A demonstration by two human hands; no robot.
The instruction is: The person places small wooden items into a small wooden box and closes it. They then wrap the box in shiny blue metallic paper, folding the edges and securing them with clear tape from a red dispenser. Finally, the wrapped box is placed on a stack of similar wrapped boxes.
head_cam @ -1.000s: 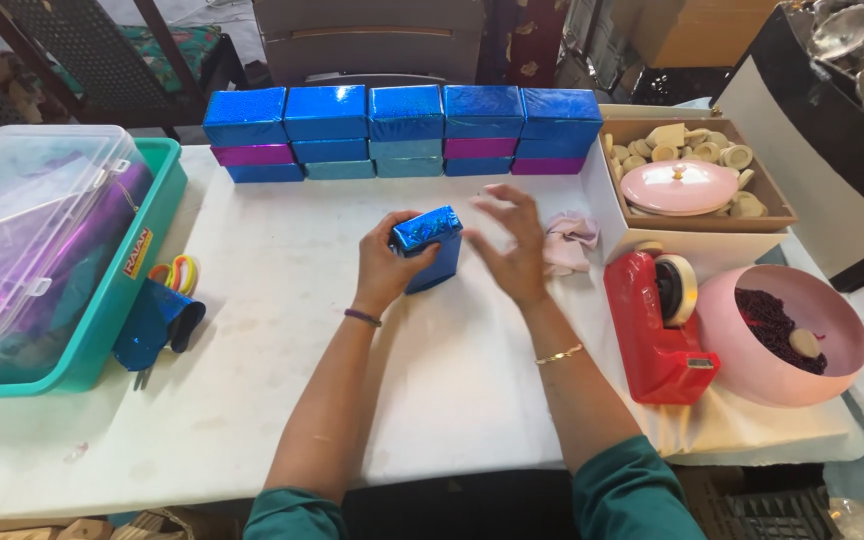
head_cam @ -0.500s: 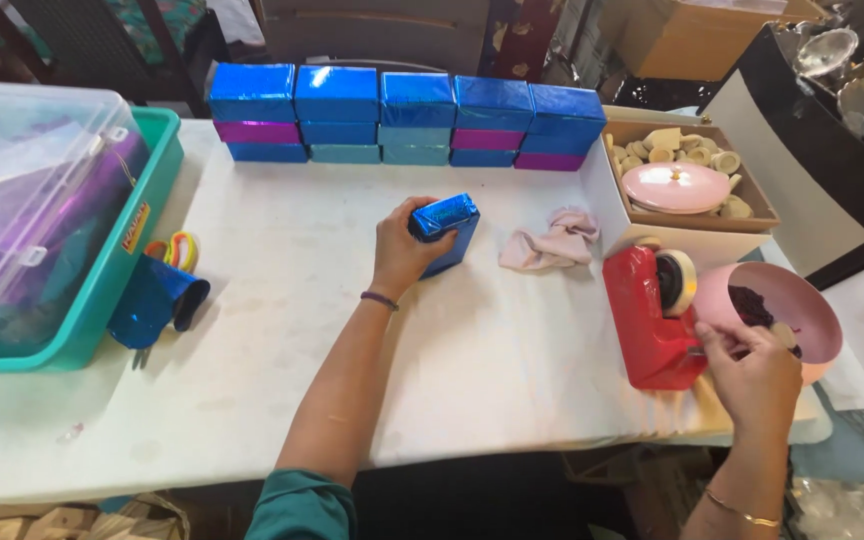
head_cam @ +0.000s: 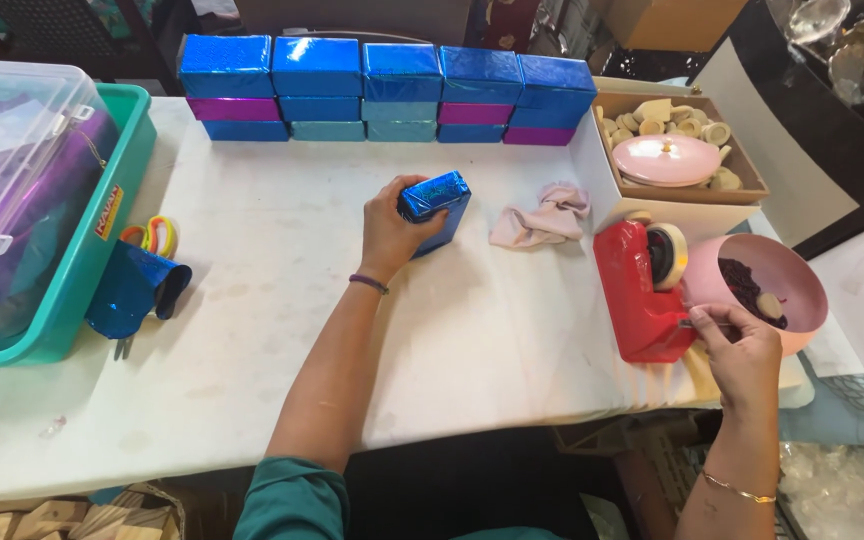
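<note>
The left hand (head_cam: 390,228) clamps a blue foil-wrapped box (head_cam: 435,206) upright on the white desk (head_cam: 252,330), fingers curled over its top. The right hand (head_cam: 742,352) is at the red tape dispenser (head_cam: 642,290), fingers pinching at its cutter end — the tape itself is too small to see. Risk: one-handed, the slick foil flaps may spring open, or the dispenser may skid towards the pink bowl (head_cam: 782,262).

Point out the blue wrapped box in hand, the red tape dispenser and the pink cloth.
blue wrapped box (head_cam: 439,197), head view, shiny top face.
red tape dispenser (head_cam: 634,290), head view, red body.
pink cloth (head_cam: 542,219), head view, crumpled middle.
</note>
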